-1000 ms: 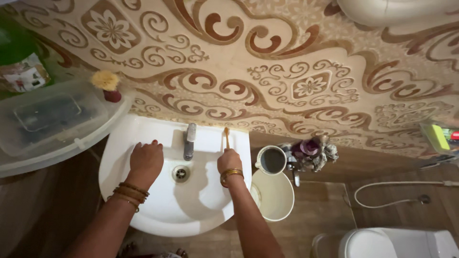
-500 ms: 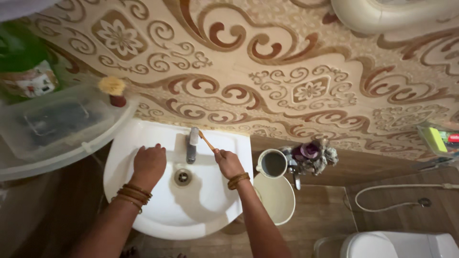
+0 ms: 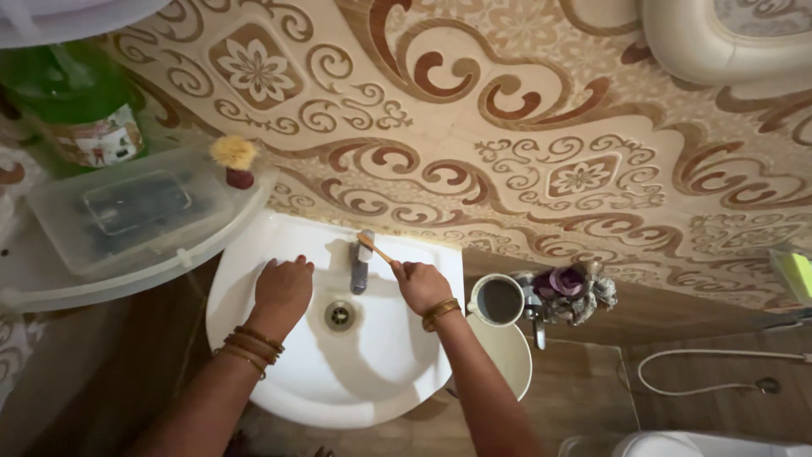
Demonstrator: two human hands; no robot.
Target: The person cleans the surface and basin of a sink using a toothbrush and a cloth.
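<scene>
One wooden toothbrush at the tap, over one white basin.

Gripped in the clenched right hand, head end touching the top of the single metal tap. Left hand grasping nothing, laid flat with fingers loose on the basin's inner slope, just left of the one drain. Several bangles on each wrist. Right of the basin: one mug, one pale bucket. Upper left: one clear lidded box, one green bottle.

A green bottle stands behind a clear plastic box (shelf, left); a mug sits right.
</scene>
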